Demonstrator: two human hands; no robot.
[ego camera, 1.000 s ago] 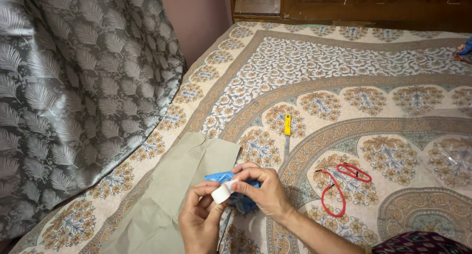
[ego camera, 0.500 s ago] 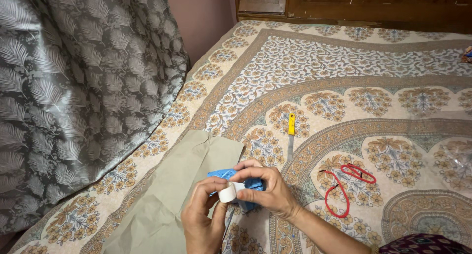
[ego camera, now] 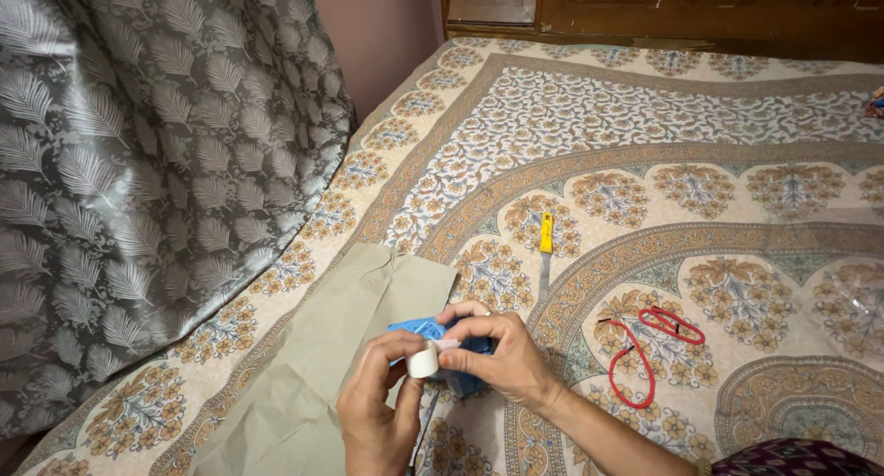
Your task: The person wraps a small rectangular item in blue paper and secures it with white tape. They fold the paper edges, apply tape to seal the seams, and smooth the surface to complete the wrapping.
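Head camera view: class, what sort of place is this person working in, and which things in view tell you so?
Most likely a bedroom at home. The hands work over a bed covered by a floral printed bedsheet, a dark wooden headboard runs along its far end, and a grey leaf-patterned curtain hangs at the left.

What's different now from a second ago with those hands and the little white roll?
Little: both hands, left and right, kept hold of the white roll, which sank slightly toward the blue item. The yellow cutter, red cord and brown paper lay unmoved.
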